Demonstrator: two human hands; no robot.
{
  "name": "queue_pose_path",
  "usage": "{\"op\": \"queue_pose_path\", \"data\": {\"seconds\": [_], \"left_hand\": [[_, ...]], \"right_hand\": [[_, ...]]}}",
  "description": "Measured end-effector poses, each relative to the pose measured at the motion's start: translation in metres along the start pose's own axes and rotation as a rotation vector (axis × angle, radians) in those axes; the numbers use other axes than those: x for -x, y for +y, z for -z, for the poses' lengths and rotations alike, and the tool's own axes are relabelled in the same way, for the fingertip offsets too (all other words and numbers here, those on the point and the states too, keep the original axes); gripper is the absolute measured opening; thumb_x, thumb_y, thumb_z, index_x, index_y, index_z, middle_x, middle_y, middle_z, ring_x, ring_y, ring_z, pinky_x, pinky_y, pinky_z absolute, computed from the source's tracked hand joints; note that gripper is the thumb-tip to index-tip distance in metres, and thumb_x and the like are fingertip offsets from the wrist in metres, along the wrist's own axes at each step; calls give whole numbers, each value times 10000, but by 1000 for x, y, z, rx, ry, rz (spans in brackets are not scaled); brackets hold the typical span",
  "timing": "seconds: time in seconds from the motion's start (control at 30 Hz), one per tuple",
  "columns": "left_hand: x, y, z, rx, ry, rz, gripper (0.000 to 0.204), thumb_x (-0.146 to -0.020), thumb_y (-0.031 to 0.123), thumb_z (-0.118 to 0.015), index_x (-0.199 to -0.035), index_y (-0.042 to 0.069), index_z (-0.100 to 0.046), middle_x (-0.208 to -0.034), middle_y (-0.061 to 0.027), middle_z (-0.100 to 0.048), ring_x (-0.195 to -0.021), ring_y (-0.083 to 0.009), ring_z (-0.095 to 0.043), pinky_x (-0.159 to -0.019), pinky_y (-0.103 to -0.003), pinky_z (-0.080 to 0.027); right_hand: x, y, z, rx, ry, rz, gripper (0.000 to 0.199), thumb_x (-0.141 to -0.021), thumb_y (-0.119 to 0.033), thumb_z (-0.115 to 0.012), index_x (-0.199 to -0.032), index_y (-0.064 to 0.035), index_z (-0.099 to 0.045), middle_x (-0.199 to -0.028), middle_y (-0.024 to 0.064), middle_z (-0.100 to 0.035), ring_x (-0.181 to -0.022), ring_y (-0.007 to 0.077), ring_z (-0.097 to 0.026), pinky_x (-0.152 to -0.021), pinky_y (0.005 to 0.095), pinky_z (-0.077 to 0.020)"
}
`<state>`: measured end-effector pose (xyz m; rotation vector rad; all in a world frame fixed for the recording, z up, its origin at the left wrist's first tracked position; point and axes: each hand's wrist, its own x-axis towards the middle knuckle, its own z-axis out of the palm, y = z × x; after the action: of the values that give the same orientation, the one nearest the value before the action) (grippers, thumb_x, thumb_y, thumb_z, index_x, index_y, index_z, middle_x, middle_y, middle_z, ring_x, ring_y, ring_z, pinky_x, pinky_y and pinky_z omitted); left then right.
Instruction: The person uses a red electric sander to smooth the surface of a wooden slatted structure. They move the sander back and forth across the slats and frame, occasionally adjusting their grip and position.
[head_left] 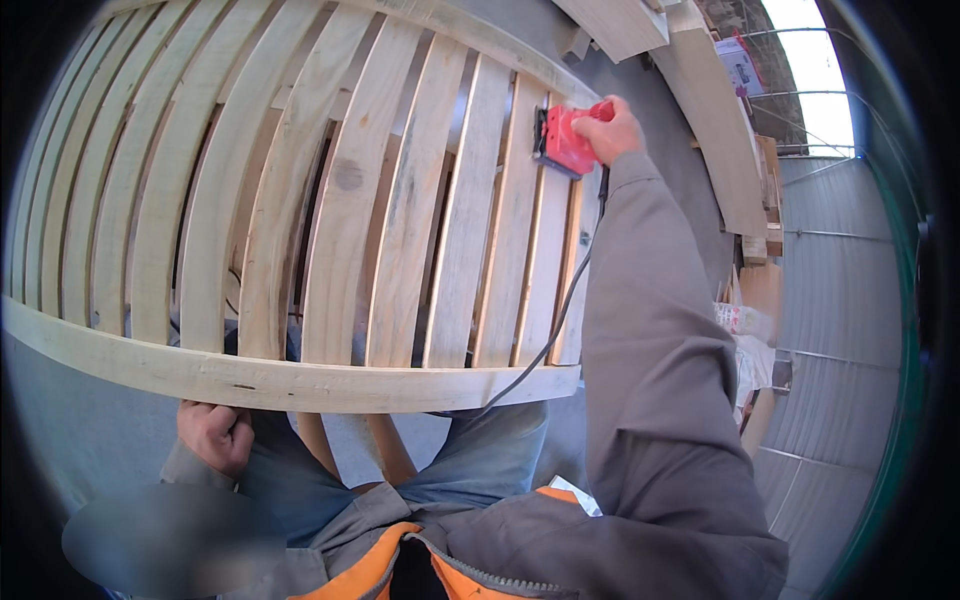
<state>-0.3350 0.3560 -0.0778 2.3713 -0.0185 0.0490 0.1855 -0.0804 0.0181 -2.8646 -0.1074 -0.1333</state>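
A slatted wooden frame (330, 380) lies across the view, with pale slats running between its near and far rails. My right hand (615, 132) reaches to the far right part of it and is wrapped round a red electric sander (570, 140). The sander's dark base is over the right-hand slats by the far rail. From the sander a dark cord (560, 325) runs down over the slats and the near rail. My left hand (218, 435) is closed at the underside of the near rail, its fingers curled against the wood and partly hidden.
Wide wooden boards (710, 130) lie at the far right, with more wood pieces and a white bag (745, 320) near them. A ribbed translucent sheet wall (835, 330) stands along the right. My legs (490, 450) are under the frame's near edge.
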Motion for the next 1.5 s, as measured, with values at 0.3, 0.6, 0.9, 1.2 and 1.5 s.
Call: {"op": "queue_pose_path", "data": {"seconds": [0.3, 0.6, 0.9, 1.2, 1.5], "left_hand": [[13, -7, -6, -19, 44, -11, 222, -736, 58, -696, -929, 28, -800, -1013, -190, -771, -1044, -422, -689, -1017, -507, -511], [20, -5, -12, -31, 111, -42, 150, -759, 79, -714, -887, 39, -782, -995, -161, -769, -1043, -392, -693, -1023, -492, -510], [24, -5, -12, -21, 108, -59, 123, -781, 90, -708, -880, 43, -764, -987, -153, -766, -1034, -370, -697, -1023, -481, -509], [24, -10, -14, -34, 101, -37, 127, -784, 90, -717, -890, 47, -770, -978, -157, -767, -1026, -379, -699, -1029, -481, -508], [16, -4, -10, -26, 122, -84, 163, -757, 55, -716, -903, 41, -788, -999, -174, -771, -1034, -399, -699, -1021, -491, -511]], "right_hand": [[102, -6, 15, 52, -69, -42, 871, -733, -405, -826, -1511, -92, -594, -1300, 269, -709, -1221, 422, -696, -1072, 462, -562], [204, -36, 34, 128, -126, -129, 899, -761, -394, -853, -1549, -89, -546, -1304, 245, -651, -1213, 414, -676, -1076, 477, -551], [272, -40, 46, 89, -179, -168, 857, -777, -367, -831, -1539, -101, -541, -1310, 243, -627, -1210, 421, -663, -1072, 480, -547], [310, -44, 59, 70, -246, -231, 879, -777, -334, -832, -1566, -113, -513, -1318, 224, -610, -1209, 402, -667, -1076, 464, -548], [289, -10, 56, 97, -194, -233, 859, -786, -390, -805, -1562, -137, -533, -1317, 208, -623, -1206, 412, -670, -1072, 485, -547]]}}
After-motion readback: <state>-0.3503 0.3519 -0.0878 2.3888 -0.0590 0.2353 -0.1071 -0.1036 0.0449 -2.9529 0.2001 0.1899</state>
